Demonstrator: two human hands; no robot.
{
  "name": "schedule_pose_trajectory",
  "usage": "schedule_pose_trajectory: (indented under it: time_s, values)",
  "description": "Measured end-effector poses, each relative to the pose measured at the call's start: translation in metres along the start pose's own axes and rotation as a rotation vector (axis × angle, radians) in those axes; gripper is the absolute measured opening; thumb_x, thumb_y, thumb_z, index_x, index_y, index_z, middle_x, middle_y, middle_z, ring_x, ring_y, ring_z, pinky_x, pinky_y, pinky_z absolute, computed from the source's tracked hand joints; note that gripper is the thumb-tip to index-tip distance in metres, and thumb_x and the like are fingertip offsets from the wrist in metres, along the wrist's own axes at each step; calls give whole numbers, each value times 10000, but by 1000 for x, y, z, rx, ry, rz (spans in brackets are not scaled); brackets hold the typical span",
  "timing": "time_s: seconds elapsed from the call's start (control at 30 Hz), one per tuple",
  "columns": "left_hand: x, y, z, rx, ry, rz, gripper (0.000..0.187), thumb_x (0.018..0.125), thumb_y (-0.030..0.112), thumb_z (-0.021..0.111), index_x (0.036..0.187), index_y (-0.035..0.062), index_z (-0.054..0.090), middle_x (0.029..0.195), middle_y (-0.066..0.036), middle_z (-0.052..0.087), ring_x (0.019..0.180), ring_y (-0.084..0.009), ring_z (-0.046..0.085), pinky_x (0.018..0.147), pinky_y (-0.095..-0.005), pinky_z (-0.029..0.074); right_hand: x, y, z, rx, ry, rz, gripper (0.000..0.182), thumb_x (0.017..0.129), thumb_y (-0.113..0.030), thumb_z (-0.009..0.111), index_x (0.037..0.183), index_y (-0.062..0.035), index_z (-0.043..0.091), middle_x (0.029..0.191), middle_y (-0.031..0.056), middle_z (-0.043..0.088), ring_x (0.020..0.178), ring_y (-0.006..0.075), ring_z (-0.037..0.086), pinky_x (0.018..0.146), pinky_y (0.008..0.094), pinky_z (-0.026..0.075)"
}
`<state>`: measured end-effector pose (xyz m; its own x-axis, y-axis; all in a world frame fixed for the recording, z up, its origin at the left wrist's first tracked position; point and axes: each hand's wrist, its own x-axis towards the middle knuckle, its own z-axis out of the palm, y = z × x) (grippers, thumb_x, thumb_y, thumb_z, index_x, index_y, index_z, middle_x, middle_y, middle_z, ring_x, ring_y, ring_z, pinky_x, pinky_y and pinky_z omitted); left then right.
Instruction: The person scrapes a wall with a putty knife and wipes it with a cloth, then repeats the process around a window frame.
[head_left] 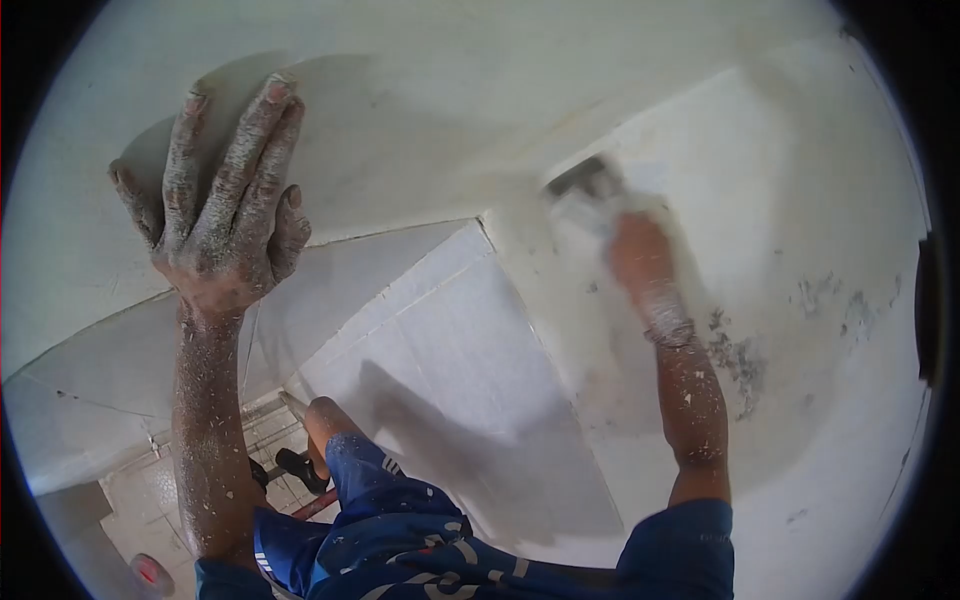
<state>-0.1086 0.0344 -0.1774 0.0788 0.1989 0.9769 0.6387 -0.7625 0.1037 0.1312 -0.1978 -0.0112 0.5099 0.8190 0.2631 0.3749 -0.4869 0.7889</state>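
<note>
From the head camera, the person is working at a corner where 2 white walls meet. The left hand [225, 205] is raised and laid flat against the left-hand wall [400, 120], palm to the plaster, its fingers [245, 150] stretched out and slightly spread, the thumb pointing off to the left. Hand and forearm are caked in dried white specks. Its shadow falls on the wall just above and to the right of it.

The right hand [635, 250] is against the right-hand wall [800, 180], close to the corner line, and it is badly blurred. It is closed around a tool [590, 190] with a dark top edge that lies against the plaster; the blur hides how the fingers sit on it and what kind of tool it is. A band [672, 332] circles the right wrist. To the right of that forearm the wall carries grey, patchy marks [740, 360].

Below the plaster the walls are faced with large white tiles [450, 340], their joints running down toward the floor [160, 490]. The person wears blue shorts [400, 530] splashed with white; a bare knee [325, 415] shows above them. Near the lower left edge of the floor sits a small round container with a red inside [148, 572]; I cannot tell what it holds.
</note>
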Motion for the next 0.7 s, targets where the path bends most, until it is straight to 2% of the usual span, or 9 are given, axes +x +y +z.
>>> schedule_pose_trajectory:
  time_s: [0.07,0.2,0.3,0.4,0.5,0.57,0.6,0.63,0.7]
  values:
    - [-4,0,0,-25,11,14,349,939,314,425,1221,208,603,1299,58,546,1261,-280,437,1124,-488,96,0,4,5,95,-58,118,398,796,-151,535,1177,-38,542,885,224,613,797,386,627,715,475,524]
    - [-4,-2,3,-54,-23,-17,350,938,321,433,1228,212,596,1309,60,537,1265,-278,433,1124,-505,71,4,7,44,-154,-7,-124,370,829,-180,534,1193,-119,549,790,173,587,676,331,601,661,443,524]
    - [-5,-2,3,-32,3,5,351,941,323,434,1238,215,586,1311,61,535,1267,-277,432,1128,-507,52,23,19,-26,65,-109,56,501,879,-182,463,1373,-129,394,932,198,622,826,347,633,754,459,518]
    - [-4,-3,1,7,-48,-18,339,957,351,375,1207,291,597,1281,121,546,1276,-212,427,1146,-504,2,18,13,17,10,-50,20,500,874,-186,470,1367,-134,405,845,173,625,762,319,632,724,454,525]
    - [-4,-5,3,-50,7,8,360,948,334,410,1239,211,584,1307,59,538,1270,-278,429,1128,-509,47,2,-8,25,15,-186,-79,471,856,-185,482,1324,-131,461,788,150,609,747,317,630,697,464,524]
    - [-6,-8,10,-53,59,7,364,946,339,409,1235,207,588,1306,55,540,1271,-278,428,1126,-511,49,21,27,42,12,41,0,470,846,-178,483,1312,-122,472,821,172,621,769,345,630,720,484,516]
    - [-7,-5,11,-94,98,11,369,944,344,408,1231,202,592,1305,51,541,1272,-277,427,1124,-513,52,27,34,-20,108,-79,16,471,840,-181,485,1303,-96,473,871,202,626,773,347,628,732,479,516]
    - [-8,-2,8,-113,89,20,369,944,344,408,1231,202,592,1305,51,541,1272,-277,427,1124,-513,52,22,43,-8,160,149,1,566,823,-118,464,1380,-201,398,905,198,608,758,342,603,731,480,499]
    - [-4,-5,2,-46,-1,17,368,942,336,408,1218,192,603,1296,45,549,1271,-282,428,1125,-502,64,21,6,-10,184,-131,154,569,829,-128,460,1389,-197,382,918,208,615,804,365,613,760,484,501]
